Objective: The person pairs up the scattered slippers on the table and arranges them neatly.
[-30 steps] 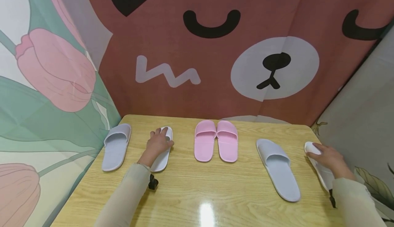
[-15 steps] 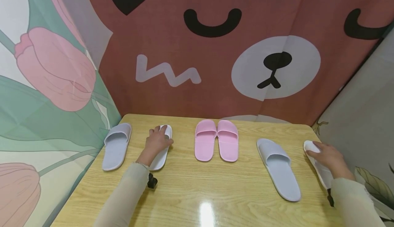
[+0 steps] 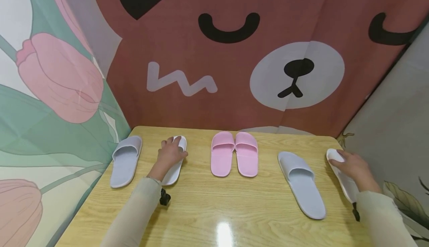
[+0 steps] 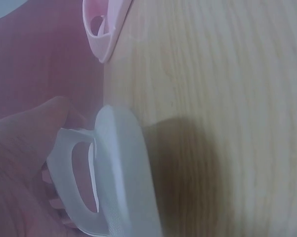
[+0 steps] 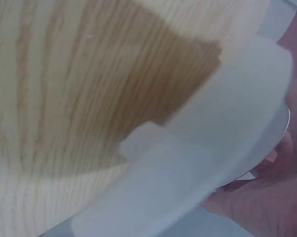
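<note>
My left hand (image 3: 168, 153) grips a white slipper (image 3: 173, 174) at its strap from above, fingers over the front and thumb at the right side. In the left wrist view the strap (image 4: 64, 160) of this slipper arches beside the palm. At the right end of the table, my right hand (image 3: 356, 169) holds another white slipper (image 3: 347, 187) round its strap. The right wrist view shows that slipper (image 5: 222, 118) slanting across the wood with a dark shadow beside it. The hands partly hide both straps.
A light grey slipper (image 3: 124, 169) lies at the far left, and another grey slipper (image 3: 306, 195) lies slanted right of centre. Between them a pair of pink slippers (image 3: 222, 161) stands side by side. Printed cloths (image 3: 187, 109) border the wooden table (image 3: 201, 206) at the back and sides.
My right hand has moved its white slipper left and slightly toward the back. My left hand has shifted its slipper slightly left and back. The other slippers have stayed put.
</note>
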